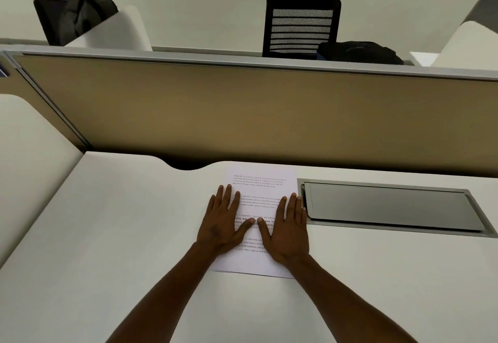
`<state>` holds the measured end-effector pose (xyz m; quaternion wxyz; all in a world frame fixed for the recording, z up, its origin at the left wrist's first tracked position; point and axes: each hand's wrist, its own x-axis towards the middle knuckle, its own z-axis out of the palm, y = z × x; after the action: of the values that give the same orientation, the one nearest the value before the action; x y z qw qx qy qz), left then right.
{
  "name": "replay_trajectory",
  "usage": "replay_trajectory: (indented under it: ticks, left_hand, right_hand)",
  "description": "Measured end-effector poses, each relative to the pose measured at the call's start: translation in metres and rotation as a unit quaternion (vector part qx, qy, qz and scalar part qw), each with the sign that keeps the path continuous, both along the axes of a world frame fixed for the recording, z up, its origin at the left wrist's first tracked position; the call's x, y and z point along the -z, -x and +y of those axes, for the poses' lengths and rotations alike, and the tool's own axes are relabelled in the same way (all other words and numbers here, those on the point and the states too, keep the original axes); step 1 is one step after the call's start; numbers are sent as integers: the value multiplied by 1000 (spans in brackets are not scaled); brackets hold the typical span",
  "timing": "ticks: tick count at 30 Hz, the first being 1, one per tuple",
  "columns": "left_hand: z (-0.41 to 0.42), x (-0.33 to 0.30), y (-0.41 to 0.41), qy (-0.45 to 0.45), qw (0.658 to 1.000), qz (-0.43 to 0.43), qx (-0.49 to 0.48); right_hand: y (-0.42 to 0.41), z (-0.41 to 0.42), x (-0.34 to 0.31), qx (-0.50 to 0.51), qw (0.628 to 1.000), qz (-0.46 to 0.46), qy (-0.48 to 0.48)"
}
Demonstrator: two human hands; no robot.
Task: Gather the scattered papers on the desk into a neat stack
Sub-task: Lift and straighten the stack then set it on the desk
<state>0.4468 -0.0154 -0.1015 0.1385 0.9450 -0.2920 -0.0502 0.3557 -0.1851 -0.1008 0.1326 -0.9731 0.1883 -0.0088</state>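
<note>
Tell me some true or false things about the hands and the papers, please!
1. Both hands lie flat on the papers. True: the left hand and right hand press the papers.
2. The papers are scattered all over the desk. False: they sit in one stack on the desk.
3. A metal cable hatch is to the right of the papers. True: the hatch.
4. The top page is blank. False: it has printed text.
5. A red chair is behind the divider. False: the chair is black.
</note>
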Motion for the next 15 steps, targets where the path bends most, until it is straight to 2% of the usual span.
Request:
replay_trajectory:
  ticks: [4,15]
  left_hand:
    - [-2,7,5,2,1000,-1,20]
    - [2,10,5,55,998,32,-1]
  right_hand:
    - [1,2,-3,-17,999,-13,30]
    - [-1,-1,4,-53,999,-7,3]
